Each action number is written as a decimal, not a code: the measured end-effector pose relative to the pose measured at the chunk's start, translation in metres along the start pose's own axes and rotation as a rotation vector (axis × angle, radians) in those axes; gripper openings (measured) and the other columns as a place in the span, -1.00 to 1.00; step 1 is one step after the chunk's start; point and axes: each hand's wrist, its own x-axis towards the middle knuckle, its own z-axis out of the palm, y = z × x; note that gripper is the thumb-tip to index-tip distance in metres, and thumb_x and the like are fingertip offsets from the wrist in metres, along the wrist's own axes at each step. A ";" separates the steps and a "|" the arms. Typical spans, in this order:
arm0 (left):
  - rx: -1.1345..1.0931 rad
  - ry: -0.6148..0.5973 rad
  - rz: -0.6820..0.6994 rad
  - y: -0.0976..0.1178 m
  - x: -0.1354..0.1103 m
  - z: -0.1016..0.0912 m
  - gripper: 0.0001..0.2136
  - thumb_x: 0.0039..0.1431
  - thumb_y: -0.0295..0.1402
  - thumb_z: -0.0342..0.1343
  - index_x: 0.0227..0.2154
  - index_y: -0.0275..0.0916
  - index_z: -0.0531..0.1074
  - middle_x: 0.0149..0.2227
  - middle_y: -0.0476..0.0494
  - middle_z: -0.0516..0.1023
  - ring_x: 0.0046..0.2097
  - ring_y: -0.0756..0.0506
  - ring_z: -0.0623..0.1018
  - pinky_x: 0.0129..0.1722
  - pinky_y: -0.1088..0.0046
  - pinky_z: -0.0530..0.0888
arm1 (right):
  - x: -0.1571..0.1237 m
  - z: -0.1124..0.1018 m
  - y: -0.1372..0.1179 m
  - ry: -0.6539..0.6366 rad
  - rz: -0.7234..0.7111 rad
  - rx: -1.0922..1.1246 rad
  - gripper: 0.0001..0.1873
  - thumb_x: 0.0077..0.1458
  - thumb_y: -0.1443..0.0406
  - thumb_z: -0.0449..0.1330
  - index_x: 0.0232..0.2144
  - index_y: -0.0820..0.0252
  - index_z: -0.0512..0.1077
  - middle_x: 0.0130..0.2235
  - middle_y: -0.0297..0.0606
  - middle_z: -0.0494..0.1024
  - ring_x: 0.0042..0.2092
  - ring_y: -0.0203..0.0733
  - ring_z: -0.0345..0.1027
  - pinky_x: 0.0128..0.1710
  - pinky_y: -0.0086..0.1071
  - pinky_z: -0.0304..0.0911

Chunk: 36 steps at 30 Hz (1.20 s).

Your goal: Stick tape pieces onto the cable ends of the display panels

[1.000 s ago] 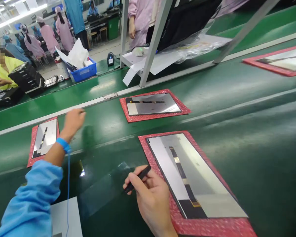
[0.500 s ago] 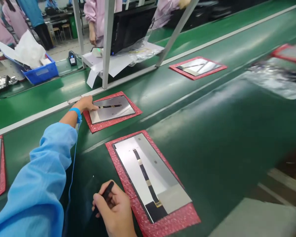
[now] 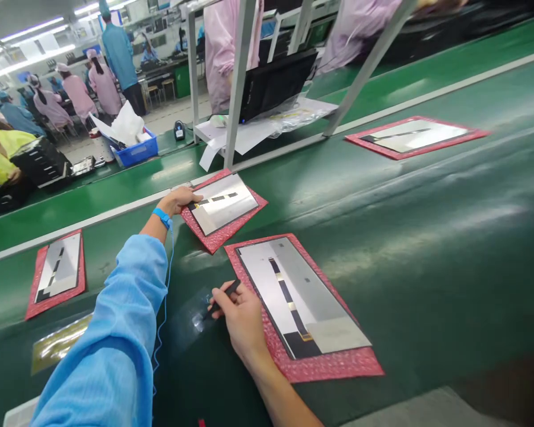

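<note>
At the far side of the bench, my left hand (image 3: 181, 200), with a blue wrist strap (image 3: 162, 217), grips the left corner of an LCD panel (image 3: 226, 207). This panel lies on a pink bubble-wrap sheet (image 3: 213, 242), turned at an angle. My right hand (image 3: 244, 320) is closed around a slim black pen-like tool (image 3: 226, 290); its tip is hard to make out. Just right of that hand, a second LCD panel (image 3: 333, 296) with a dark ribbon cable (image 3: 287, 296) rests on another pink bubble-wrap sheet (image 3: 338, 369). Clear film (image 3: 198, 320) lies beneath the tool.
More panels on pink wrap lie at left (image 3: 62, 267) and far right (image 3: 418, 136). A yellowish film (image 3: 62, 344) is beside my left sleeve. Beyond the metal frame (image 3: 238, 89) stand a monitor (image 3: 276, 83), a blue bin (image 3: 137, 151) and people in pink.
The view has swung left and up. My left hand has turned the far panel and its wrap, drawing them nearer the close panel. My right hand still holds the black tool.
</note>
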 end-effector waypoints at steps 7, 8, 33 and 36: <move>-0.186 0.282 0.054 -0.037 -0.167 -0.024 -0.75 0.46 -0.18 0.25 -0.07 -0.31 0.56 -0.20 -0.11 0.66 -0.23 -0.08 0.66 -0.14 0.28 0.67 | 0.006 -0.013 -0.013 0.105 -0.072 0.179 -0.52 -0.28 0.12 0.59 -0.43 0.18 0.44 -0.55 -0.36 0.55 -0.59 -0.30 0.43 -0.67 -0.56 0.27; -0.210 0.334 0.066 -0.056 -0.196 -0.019 -0.75 0.45 -0.19 0.25 -0.07 -0.31 0.56 -0.22 -0.12 0.67 -0.23 -0.09 0.67 -0.12 0.27 0.66 | 0.006 -0.017 -0.015 0.123 -0.091 0.195 -0.54 -0.28 0.13 0.58 -0.43 0.17 0.43 -0.55 -0.38 0.55 -0.59 -0.31 0.43 -0.66 -0.57 0.28; 0.527 0.523 -0.149 -0.225 -0.456 0.044 -0.76 0.45 -0.30 0.07 -0.31 -0.14 0.59 -0.25 -0.34 0.66 -0.15 -0.33 0.65 -0.07 0.09 0.48 | -0.096 0.034 0.028 -0.257 -0.096 -0.322 -0.57 -0.10 0.11 0.62 -0.35 0.18 0.53 -0.45 -0.32 0.62 -0.43 -0.22 0.59 -0.49 -0.47 0.55; 0.621 0.546 0.062 -0.252 -0.485 0.016 -0.81 0.46 -0.31 0.11 -0.06 -0.11 0.63 -0.01 -0.28 0.69 0.07 -0.32 0.62 0.11 0.04 0.53 | -0.109 0.049 0.044 -0.401 -0.010 -0.383 -0.59 -0.06 0.11 0.62 -0.34 0.18 0.54 -0.43 -0.30 0.63 -0.41 -0.20 0.60 -0.50 -0.47 0.56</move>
